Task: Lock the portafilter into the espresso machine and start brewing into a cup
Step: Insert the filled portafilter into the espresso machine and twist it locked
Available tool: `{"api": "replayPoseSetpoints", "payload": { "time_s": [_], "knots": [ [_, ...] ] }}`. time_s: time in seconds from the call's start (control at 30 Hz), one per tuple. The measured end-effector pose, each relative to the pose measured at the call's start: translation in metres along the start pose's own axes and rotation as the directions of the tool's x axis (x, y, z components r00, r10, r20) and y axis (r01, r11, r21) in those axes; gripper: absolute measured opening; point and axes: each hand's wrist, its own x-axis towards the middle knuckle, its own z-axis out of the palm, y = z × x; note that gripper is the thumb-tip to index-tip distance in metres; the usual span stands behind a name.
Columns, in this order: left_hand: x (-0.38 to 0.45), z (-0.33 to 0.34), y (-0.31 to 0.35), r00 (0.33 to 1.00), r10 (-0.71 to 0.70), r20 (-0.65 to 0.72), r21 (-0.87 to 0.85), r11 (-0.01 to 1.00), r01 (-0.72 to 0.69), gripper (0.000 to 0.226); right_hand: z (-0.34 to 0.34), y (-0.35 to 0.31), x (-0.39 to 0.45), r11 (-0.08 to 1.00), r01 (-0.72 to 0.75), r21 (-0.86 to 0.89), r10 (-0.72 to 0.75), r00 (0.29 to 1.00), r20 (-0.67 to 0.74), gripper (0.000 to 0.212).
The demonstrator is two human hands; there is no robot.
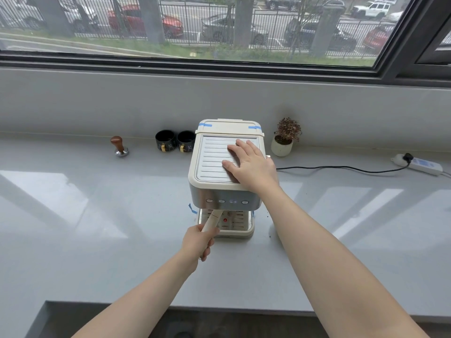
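A pale grey counter (97,215) runs below a wide window (195,28) that looks onto a fence and parked cars. At its middle stands a cream and steel espresso machine (225,191) with a ribbed metal top and four round buttons along its front. The right hand (251,164) lies flat on that top, fingers spread and gripping nothing. The left hand (199,241) has its fingers wrapped around the cream handle of the portafilter (212,220), which slants up under the machine's front, above the drip tray (235,230); its head is hidden. Left of the machine, against the back wall, sit two black cups (174,141), and farther left a wooden-handled tamper (119,146). Right of the machine stand a small potted plant (285,139) and, well apart, a power strip (418,164) with a black cord (341,168) trailing over the counter. The counter in front of the machine and to both sides lies open.
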Motion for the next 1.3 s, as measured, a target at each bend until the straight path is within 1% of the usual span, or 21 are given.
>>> {"api": "replayPoseSetpoints", "payload": {
  "time_s": [0.17,0.23,0.3,0.37,0.47,0.53,0.73,0.93,1.1,1.3],
  "knots": [
    [-0.01,0.026,-0.006,0.996,-0.007,-0.091,-0.088,0.996,-0.001,0.021,0.002,-0.001,0.001,0.999,-0.028,0.043,0.029,0.999,-0.026,0.044],
    [-0.01,0.026,-0.004,0.996,-0.01,-0.084,-0.086,0.996,0.003,0.019,0.001,-0.001,0.0,0.999,-0.028,0.041,0.029,0.999,-0.03,0.044],
    [-0.009,0.022,-0.001,0.999,-0.033,-0.026,-0.082,0.996,0.031,0.015,0.0,-0.002,0.0,0.999,-0.028,0.042,0.029,0.999,-0.031,0.044],
    [-0.008,0.016,0.002,0.993,-0.084,0.08,-0.092,0.992,0.091,0.014,0.0,-0.002,-0.001,0.999,-0.027,0.045,0.029,0.999,-0.028,0.044],
    [-0.008,0.008,0.005,0.961,-0.155,0.23,-0.123,0.975,0.186,0.017,0.0,-0.002,-0.001,0.999,-0.027,0.046,0.028,0.999,-0.029,0.045],
    [-0.007,0.007,0.005,0.953,-0.169,0.251,-0.139,0.968,0.208,0.018,0.0,-0.002,-0.001,0.999,-0.028,0.045,0.029,0.999,-0.031,0.045],
    [-0.008,0.018,0.002,0.986,-0.141,0.09,-0.137,0.979,0.152,0.017,0.0,-0.002,-0.001,0.998,-0.03,0.054,0.032,0.999,-0.037,0.044],
    [-0.009,0.024,-0.001,0.996,-0.093,-0.002,-0.122,0.988,0.092,0.02,0.0,-0.002,0.0,0.998,-0.033,0.062,0.035,0.999,-0.03,0.044],
    [-0.013,0.044,-0.003,0.982,-0.073,-0.172,-0.02,0.997,0.07,0.026,0.002,-0.001,0.0,0.997,-0.045,0.069,0.048,0.998,-0.036,0.044],
    [-0.014,0.041,-0.003,0.986,-0.046,-0.163,0.008,0.999,0.048,0.026,0.002,-0.001,0.001,0.997,-0.04,0.066,0.043,0.998,-0.039,0.044]
  ]
}}
